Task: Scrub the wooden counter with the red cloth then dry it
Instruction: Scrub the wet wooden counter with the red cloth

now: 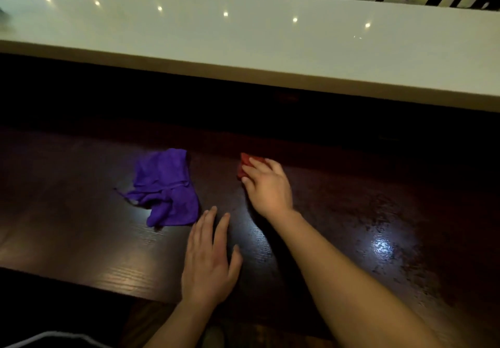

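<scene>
Red cloth (244,167) under right hand (266,186) (left hand (209,263) flat, nearer).

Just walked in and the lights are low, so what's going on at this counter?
A person is wiping the dark wooden counter. Their right hand presses a red cloth flat against the wood, while the left hand rests open on the surface nearer the front edge. A crumpled purple cloth lies untouched to the left. The wood on the right looks streaky and wet, so drying hasn't started.
</scene>
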{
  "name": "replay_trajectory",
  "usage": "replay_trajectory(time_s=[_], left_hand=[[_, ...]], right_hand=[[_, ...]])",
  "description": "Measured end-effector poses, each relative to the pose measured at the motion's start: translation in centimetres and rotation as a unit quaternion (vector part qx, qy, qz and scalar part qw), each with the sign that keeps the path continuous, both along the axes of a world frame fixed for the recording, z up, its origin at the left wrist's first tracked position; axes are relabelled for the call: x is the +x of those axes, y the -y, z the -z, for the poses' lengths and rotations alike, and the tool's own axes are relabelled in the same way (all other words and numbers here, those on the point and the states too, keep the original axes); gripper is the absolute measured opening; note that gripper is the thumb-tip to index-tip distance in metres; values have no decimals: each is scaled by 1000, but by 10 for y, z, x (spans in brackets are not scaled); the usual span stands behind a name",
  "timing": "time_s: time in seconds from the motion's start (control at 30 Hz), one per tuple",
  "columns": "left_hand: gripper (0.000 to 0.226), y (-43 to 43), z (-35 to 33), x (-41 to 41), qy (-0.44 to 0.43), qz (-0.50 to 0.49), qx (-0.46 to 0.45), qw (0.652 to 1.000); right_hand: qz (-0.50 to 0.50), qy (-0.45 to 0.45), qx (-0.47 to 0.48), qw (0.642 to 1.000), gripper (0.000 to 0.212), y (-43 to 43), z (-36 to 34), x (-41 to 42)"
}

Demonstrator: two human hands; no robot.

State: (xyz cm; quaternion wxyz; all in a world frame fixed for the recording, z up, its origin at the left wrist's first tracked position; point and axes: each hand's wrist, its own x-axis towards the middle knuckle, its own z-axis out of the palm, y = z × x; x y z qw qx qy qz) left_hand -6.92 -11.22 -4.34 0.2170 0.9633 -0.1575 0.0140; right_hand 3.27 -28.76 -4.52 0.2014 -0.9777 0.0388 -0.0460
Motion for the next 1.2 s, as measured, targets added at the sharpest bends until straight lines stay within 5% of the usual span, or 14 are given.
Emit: replay_trajectory(time_s=[0.2,0.3,0.37,0.43,0.57,0.63,0.83,0.9,1.07,1.13,1.2], left_hand=[[60,-3,2,0,17,-31,-78,996],[58,-3,4,1,14,-19,-69,997],[58,-3,4,1,10,-14,-52,999],[58,-3,4,1,10,-8,-37,999],[57,-2,7,3,13,2,-19,1000],[58,-3,7,3,13,1,-19,1000],[56,-3,10,4,20,8,-17,1000],[55,-4,10,4,22,11,-16,1000],[54,-1,7,5,17,16,3,1000],[53,-1,6,5,15,16,5,1000],[53,-1,4,5,8,15,5,1000]], right_hand=[[-275,-7,-11,961,33,-6,-4,-71],[-321,9,-25,947,32,28,3,-127],[-252,36,-34,967,31,53,6,-108],[-81,63,-37,994,29,77,0,-62],[129,30,-34,991,34,94,-10,-8],[91,22,-50,994,36,60,-6,-25],[-270,8,-51,961,32,-1,15,-169],[-236,39,-76,968,32,34,12,-164],[157,45,-53,985,32,118,-7,-120],[169,29,-62,983,34,95,-4,-126],[57,38,-90,994,37,58,6,-158]])
